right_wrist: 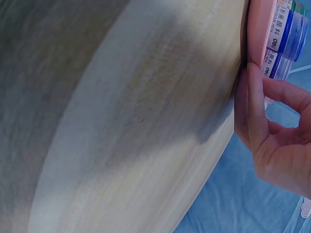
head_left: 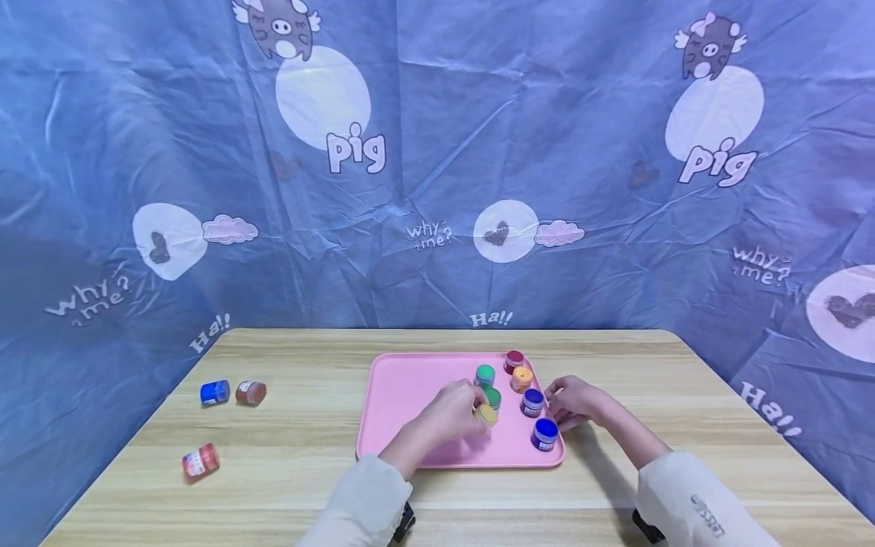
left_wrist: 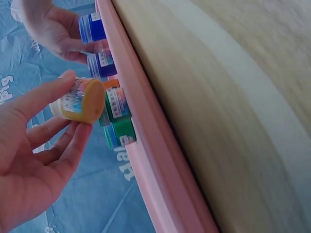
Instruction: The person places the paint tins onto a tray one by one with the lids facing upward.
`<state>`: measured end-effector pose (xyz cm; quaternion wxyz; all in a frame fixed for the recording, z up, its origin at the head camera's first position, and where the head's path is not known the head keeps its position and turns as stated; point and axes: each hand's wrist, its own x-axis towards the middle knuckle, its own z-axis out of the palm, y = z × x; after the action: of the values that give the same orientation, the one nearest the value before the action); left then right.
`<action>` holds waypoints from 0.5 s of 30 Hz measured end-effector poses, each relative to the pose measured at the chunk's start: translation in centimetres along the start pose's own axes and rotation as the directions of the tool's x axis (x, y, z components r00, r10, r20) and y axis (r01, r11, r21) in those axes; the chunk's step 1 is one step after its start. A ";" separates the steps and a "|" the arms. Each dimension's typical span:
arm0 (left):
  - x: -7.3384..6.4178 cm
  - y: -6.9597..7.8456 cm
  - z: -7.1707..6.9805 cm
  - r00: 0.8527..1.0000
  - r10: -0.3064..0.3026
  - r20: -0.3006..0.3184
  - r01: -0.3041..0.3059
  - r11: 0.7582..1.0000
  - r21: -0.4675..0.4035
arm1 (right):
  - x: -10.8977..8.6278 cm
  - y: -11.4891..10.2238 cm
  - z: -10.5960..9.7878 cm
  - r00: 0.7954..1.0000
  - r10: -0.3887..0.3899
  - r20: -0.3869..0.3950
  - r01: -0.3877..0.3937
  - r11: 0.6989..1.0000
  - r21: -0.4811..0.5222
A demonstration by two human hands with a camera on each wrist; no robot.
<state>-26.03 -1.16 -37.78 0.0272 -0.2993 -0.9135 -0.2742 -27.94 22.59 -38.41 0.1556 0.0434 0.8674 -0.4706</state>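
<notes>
My left hand (head_left: 451, 410) pinches a yellow paint jar (left_wrist: 80, 101) between thumb and fingers, its yellow lid turned toward the camera in the head view. The jar is held tilted over the pink tray (head_left: 403, 410), close to two green paint jars (left_wrist: 119, 133) standing there. My right hand (head_left: 577, 403) is at the tray's right side, where its fingers (right_wrist: 256, 104) lie against the outer wall and grip the rim. Just inside that rim are two blue paint jars (head_left: 544, 434). An orange jar (head_left: 522, 378) and a dark red jar (head_left: 514, 361) stand behind them.
Off the tray on the left, a blue jar (head_left: 215, 393), a brown jar (head_left: 251, 393) and a red jar (head_left: 201, 461) lie on their sides on the wooden table (head_left: 294, 441). A blue patterned curtain (head_left: 437, 152) hangs around the table.
</notes>
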 end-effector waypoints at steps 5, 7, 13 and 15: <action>0.1 0.4 0.5 0.998 -0.048 0.048 0.050 0.997 -0.054 | 0.1 0.1 0.1 1.000 -0.009 0.004 0.009 1.000 0.018; 0.2 0.5 0.6 0.995 -0.065 0.071 0.070 0.995 -0.071 | 0.1 0.1 0.1 1.000 -0.013 0.010 0.013 1.000 0.023; 0.2 1.0 1.1 0.989 -0.086 0.124 0.098 0.991 -0.091 | 0.1 0.1 0.0 0.999 -0.026 0.026 0.025 0.999 0.023; 0.2 1.1 1.2 0.988 -0.083 0.134 0.095 0.992 -0.088 | 0.1 0.1 0.0 0.999 -0.025 0.024 0.024 0.999 0.023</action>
<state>-25.38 0.34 -38.24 -0.0589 -0.2764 -0.9118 -0.2980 -27.96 22.64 -38.54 0.1598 0.0290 0.8605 -0.4829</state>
